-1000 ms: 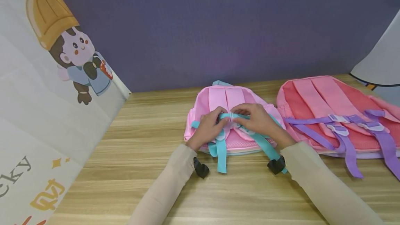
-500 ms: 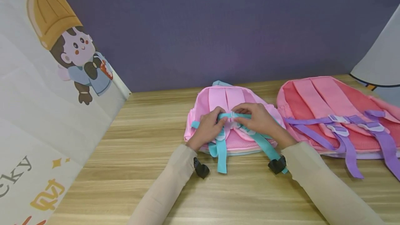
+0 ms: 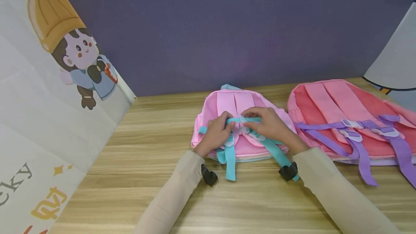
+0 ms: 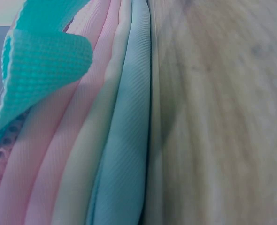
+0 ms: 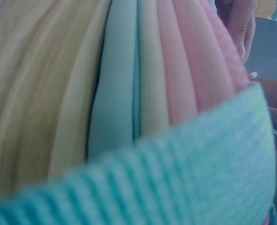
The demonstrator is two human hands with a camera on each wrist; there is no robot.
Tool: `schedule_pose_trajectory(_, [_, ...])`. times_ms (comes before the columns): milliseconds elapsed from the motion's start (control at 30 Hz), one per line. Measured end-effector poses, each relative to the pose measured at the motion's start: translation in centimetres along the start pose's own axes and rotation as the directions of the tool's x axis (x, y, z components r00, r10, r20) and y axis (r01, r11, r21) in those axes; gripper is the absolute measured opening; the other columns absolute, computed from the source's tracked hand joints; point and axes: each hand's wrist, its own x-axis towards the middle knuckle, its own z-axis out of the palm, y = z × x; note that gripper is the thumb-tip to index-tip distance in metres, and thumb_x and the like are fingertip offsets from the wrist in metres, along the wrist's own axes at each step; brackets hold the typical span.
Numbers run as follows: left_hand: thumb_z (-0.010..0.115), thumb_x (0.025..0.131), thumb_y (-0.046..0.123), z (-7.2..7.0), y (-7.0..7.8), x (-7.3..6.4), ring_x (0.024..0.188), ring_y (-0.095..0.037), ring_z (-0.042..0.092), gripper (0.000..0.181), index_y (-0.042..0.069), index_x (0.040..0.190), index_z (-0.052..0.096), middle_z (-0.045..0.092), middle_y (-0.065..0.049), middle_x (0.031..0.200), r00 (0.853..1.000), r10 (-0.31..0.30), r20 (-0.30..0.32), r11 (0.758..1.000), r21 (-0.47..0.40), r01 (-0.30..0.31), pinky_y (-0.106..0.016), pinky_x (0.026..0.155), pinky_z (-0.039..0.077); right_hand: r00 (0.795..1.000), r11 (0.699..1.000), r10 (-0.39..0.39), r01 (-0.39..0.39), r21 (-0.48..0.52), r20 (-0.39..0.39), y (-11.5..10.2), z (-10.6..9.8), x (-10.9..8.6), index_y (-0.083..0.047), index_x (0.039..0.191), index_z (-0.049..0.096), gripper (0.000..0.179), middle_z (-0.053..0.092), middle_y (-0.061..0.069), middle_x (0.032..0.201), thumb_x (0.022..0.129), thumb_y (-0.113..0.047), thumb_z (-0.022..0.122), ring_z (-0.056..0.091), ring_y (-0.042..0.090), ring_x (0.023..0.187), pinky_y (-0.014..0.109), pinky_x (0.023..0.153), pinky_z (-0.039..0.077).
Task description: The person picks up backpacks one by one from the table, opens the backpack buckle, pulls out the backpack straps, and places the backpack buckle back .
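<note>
A small pink backpack (image 3: 244, 100) lies with its shoulder straps facing up. Across its middle runs a teal chest strap (image 3: 232, 120) with a small white buckle (image 3: 241, 119). My left hand (image 3: 216, 133) pinches the strap left of the buckle, thumb below and fingers above. From the other side, my right hand (image 3: 268, 124) pinches the strap close to the buckle. Loose teal webbing (image 3: 230, 161) hangs off the front, and a teal strap (image 5: 176, 159) fills the lower part of the right wrist view. The left wrist view shows the bag's layered side (image 4: 119, 140) and more webbing (image 4: 49, 61).
A larger coral-pink backpack (image 3: 300, 104) with purple straps (image 3: 364, 161) lies against the small one on the right. Both rest on a wood-grain table (image 3: 143, 154). Behind rises a dark purple panel (image 3: 227, 31); a white printed sheet (image 3: 26, 93) borders the left.
Both hands stay almost in place on the chest strap. The strap sits slightly straighter between them, and a little more of it shows beside the right fingers.
</note>
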Motion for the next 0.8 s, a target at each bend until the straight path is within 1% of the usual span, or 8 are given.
schedule_pose_trajectory(167, [0.048, 0.099, 0.022, -0.09, 0.12, -0.08, 0.091, -0.022, 0.059, 0.018, 0.009, 0.110, 0.054, 0.064, -0.006, 0.091, 1.000, -0.009, 0.001, 1.000, -0.009, 0.009, -0.048, 0.100, 0.033, 1.000, 1.000, 0.005, -0.005, -0.011, 0.004, -0.08, -0.10, -0.05, -0.002, 0.113, 0.066, 0.030, 0.070, 0.014, 0.105, 0.084, -0.010, 0.071, 0.065, 0.030, 0.100, 0.048, 0.092, 0.049])
schedule_pose_trajectory(433, [0.048, 0.098, 0.021, -0.08, 0.06, -0.12, 0.090, -0.023, 0.059, 0.018, 0.009, 0.110, 0.053, 0.063, -0.007, 0.088, 1.000, 0.005, -0.015, 1.000, -0.013, -0.006, -0.049, 0.100, 0.034, 1.000, 1.000, 0.004, -0.004, -0.019, 0.005, -0.07, -0.13, 0.01, -0.003, 0.112, 0.066, 0.030, 0.070, 0.013, 0.104, 0.084, -0.011, 0.071, 0.065, 0.029, 0.099, 0.047, 0.092, 0.049])
schedule_pose_trajectory(600, [0.048, 0.099, 0.022, -0.06, 0.05, -0.20, 0.088, -0.022, 0.058, 0.018, 0.009, 0.110, 0.052, 0.062, -0.007, 0.086, 1.000, -0.006, -0.014, 1.000, -0.014, 0.006, -0.049, 0.100, 0.034, 1.000, 1.000, -0.003, 0.003, -0.015, 0.001, -0.13, -0.11, 0.03, -0.002, 0.111, 0.066, 0.029, 0.070, 0.013, 0.103, 0.084, -0.010, 0.072, 0.065, 0.029, 0.098, 0.047, 0.092, 0.050])
schedule_pose_trajectory(800, [0.047, 0.099, 0.021, -0.07, 0.05, -0.26, 0.084, -0.021, 0.056, 0.016, 0.009, 0.109, 0.051, 0.060, -0.006, 0.084, 1.000, -0.012, -0.019, 1.000, -0.009, 0.012, -0.045, 0.093, 0.038, 1.000, 1.000, 0.001, -0.001, -0.010, 0.006, -0.14, -0.15, 0.04, -0.003, 0.112, 0.066, 0.029, 0.070, 0.014, 0.104, 0.084, -0.010, 0.071, 0.065, 0.030, 0.100, 0.048, 0.093, 0.049])
